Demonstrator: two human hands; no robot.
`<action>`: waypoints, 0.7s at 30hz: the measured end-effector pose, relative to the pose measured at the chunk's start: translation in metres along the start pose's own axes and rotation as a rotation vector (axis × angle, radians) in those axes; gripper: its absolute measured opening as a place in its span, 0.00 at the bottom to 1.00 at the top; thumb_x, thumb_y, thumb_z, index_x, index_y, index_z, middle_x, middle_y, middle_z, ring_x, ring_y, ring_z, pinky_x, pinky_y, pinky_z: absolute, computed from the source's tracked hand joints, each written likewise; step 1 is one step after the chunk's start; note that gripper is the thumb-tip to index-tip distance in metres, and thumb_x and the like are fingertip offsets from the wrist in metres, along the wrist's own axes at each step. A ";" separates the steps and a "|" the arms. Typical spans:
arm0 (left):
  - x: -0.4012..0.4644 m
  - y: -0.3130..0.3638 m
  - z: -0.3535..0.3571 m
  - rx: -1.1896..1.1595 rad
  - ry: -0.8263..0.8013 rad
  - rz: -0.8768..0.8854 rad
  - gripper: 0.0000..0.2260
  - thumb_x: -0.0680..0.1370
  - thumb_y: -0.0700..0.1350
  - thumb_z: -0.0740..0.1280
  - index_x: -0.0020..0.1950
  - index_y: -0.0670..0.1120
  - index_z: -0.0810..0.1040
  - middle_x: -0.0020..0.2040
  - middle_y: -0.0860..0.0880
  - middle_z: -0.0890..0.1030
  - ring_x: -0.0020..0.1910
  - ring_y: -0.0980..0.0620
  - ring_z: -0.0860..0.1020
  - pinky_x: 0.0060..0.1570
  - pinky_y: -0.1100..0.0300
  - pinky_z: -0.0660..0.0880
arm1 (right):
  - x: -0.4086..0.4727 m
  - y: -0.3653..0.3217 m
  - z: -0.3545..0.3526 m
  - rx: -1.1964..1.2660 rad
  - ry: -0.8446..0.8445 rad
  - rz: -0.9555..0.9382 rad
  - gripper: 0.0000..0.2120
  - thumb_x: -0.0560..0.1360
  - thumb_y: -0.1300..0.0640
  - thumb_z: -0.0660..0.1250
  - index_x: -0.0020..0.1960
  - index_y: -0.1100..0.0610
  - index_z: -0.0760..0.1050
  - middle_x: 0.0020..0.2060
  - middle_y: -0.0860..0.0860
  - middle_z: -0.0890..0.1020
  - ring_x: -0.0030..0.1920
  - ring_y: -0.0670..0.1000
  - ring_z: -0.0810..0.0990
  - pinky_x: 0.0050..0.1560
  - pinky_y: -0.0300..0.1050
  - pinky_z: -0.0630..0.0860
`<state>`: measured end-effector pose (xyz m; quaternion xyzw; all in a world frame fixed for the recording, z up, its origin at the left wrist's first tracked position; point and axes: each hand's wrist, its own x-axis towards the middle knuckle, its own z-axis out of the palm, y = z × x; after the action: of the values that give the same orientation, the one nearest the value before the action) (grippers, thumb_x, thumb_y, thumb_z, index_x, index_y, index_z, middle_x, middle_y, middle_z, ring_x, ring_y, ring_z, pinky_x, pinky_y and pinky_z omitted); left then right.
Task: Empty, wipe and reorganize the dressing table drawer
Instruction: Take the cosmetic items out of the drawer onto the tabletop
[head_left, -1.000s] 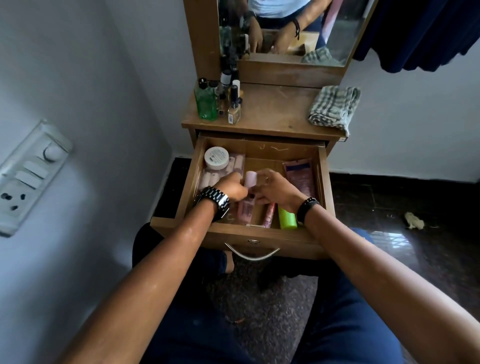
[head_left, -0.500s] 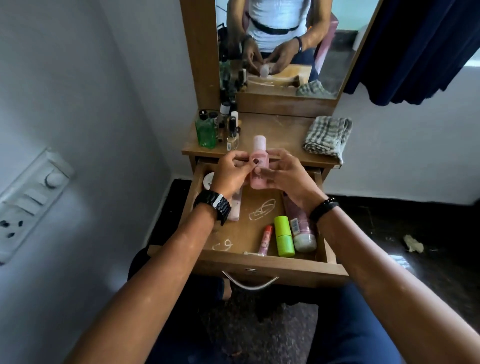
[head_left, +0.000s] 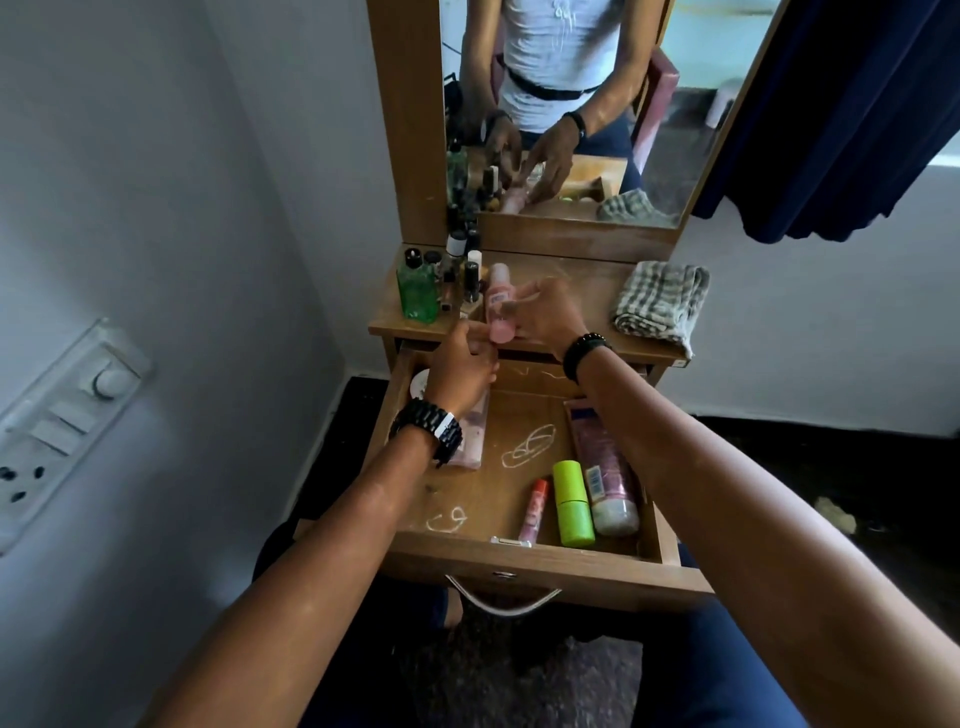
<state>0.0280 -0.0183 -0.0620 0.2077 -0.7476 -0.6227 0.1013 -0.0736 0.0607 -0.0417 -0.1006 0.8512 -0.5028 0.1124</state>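
The wooden drawer (head_left: 519, 564) is pulled out under the dressing table top (head_left: 587, 283). My right hand (head_left: 545, 317) grips a pink bottle (head_left: 497, 293) upright over the front left of the top. My left hand (head_left: 460, 371) is just below, fingertips at the bottle's base. In the drawer lie a lime green tube (head_left: 571, 501), a red-capped stick (head_left: 535, 506), a pink tube (head_left: 605, 467), a white jar (head_left: 420, 382) and a flat pink pack (head_left: 470, 441), partly hidden by my left wrist.
A green bottle (head_left: 417, 291) and several small dark bottles crowd the top's left corner. A folded checked cloth (head_left: 662, 306) lies at its right end. The mirror (head_left: 561, 104) stands behind. A switch panel (head_left: 62, 421) is on the left wall; a dark curtain (head_left: 857, 104) hangs right.
Both hands lifted the pink bottle out of the drawer. It has moved up and back to the tabletop beside the small bottles; my left hand has dropped slightly below it.
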 end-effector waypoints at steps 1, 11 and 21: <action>-0.001 -0.001 0.000 0.011 -0.002 -0.001 0.06 0.79 0.37 0.59 0.53 0.45 0.71 0.44 0.48 0.77 0.42 0.48 0.77 0.50 0.47 0.77 | -0.002 0.000 -0.001 -0.008 -0.004 -0.003 0.13 0.72 0.57 0.71 0.36 0.51 0.68 0.49 0.60 0.83 0.49 0.56 0.83 0.52 0.56 0.80; -0.009 -0.031 -0.021 0.245 0.089 0.006 0.09 0.76 0.36 0.62 0.55 0.42 0.77 0.51 0.43 0.80 0.50 0.43 0.80 0.51 0.54 0.77 | -0.037 0.020 -0.015 0.056 0.047 -0.093 0.04 0.73 0.63 0.68 0.43 0.55 0.77 0.41 0.52 0.82 0.42 0.50 0.81 0.48 0.47 0.80; -0.015 -0.057 -0.037 0.755 0.039 0.064 0.19 0.75 0.40 0.65 0.65 0.37 0.71 0.67 0.40 0.71 0.65 0.42 0.70 0.65 0.57 0.67 | -0.079 0.067 0.041 0.021 -0.305 -0.095 0.11 0.72 0.67 0.69 0.52 0.57 0.78 0.43 0.51 0.82 0.47 0.50 0.81 0.52 0.48 0.79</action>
<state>0.0664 -0.0523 -0.1083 0.2185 -0.9284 -0.2960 0.0513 0.0098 0.0803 -0.1129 -0.2148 0.8132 -0.4954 0.2174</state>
